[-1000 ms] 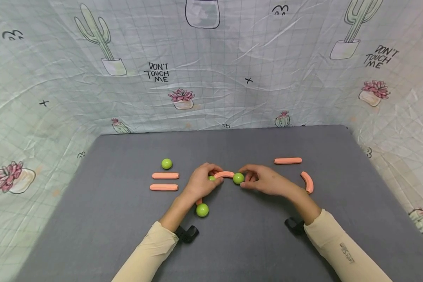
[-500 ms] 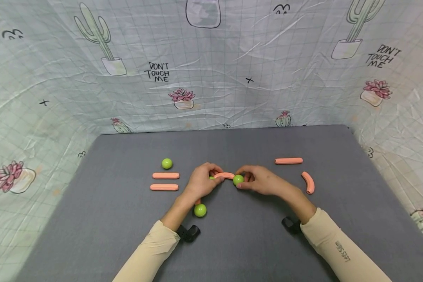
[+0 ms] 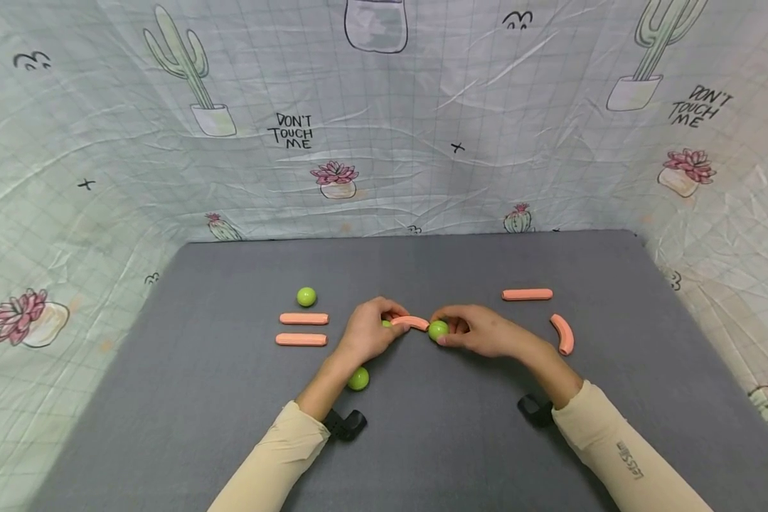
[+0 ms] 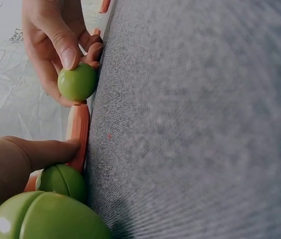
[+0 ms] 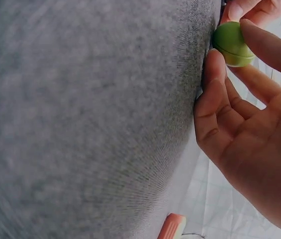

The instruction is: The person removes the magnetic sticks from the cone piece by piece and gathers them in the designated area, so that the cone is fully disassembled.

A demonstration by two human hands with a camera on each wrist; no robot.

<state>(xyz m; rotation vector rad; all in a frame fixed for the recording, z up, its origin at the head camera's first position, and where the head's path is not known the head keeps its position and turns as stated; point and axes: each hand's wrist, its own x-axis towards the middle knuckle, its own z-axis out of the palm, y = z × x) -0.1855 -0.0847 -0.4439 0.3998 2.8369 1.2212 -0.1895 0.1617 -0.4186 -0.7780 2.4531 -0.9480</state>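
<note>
Head view: left hand (image 3: 368,333) (pinching a stick (image 3: 414,322)) half-hides a ball (image 3: 387,323).

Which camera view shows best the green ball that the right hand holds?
The left wrist view: the green ball is large and mostly uncovered in the right hand, with the orange piece next to it. The head view shows it small; the right wrist view shows it large, with a groove, but not clearly the orange piece.
</note>
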